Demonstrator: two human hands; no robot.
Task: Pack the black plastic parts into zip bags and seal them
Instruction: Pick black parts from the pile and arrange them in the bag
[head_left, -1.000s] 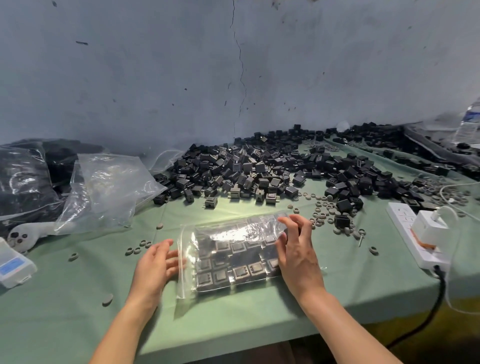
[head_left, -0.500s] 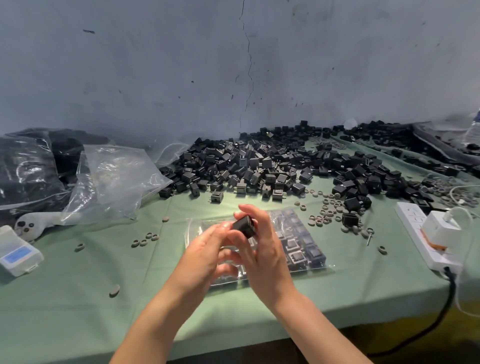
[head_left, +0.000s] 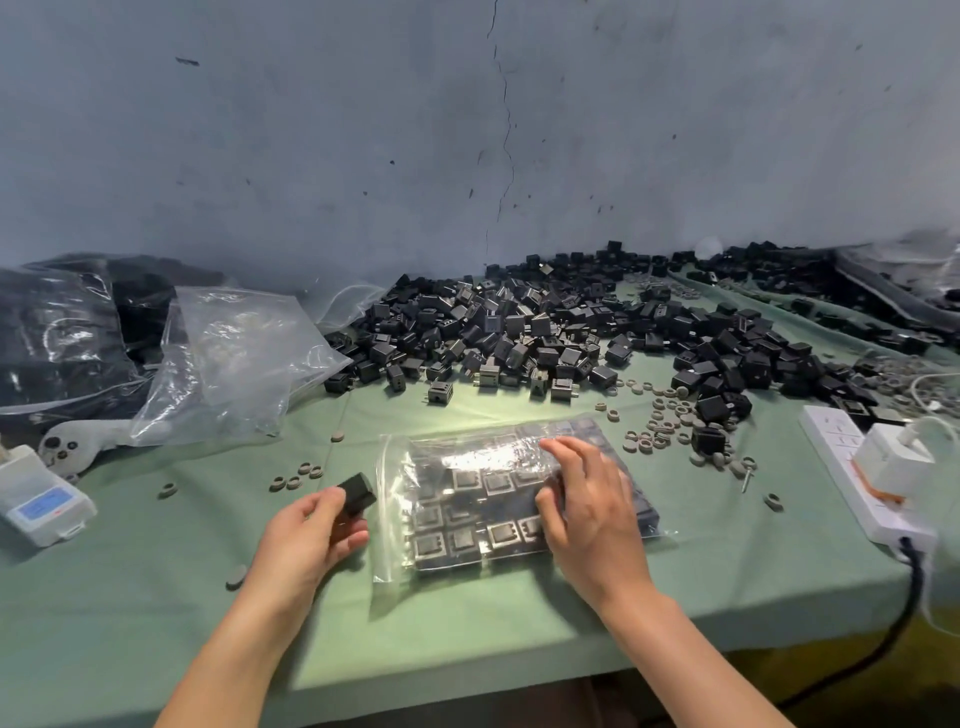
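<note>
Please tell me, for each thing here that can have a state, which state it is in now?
zip bag: lying flat, full of parts; seal cannot be told.
black part: held by the left hand, outside the bag.
right hand: resting on the bag.
power strip: white charger plugged in.
scale: display lit.

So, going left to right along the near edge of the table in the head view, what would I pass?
White device → black part, held off the cloth → zip bag → power strip.
</note>
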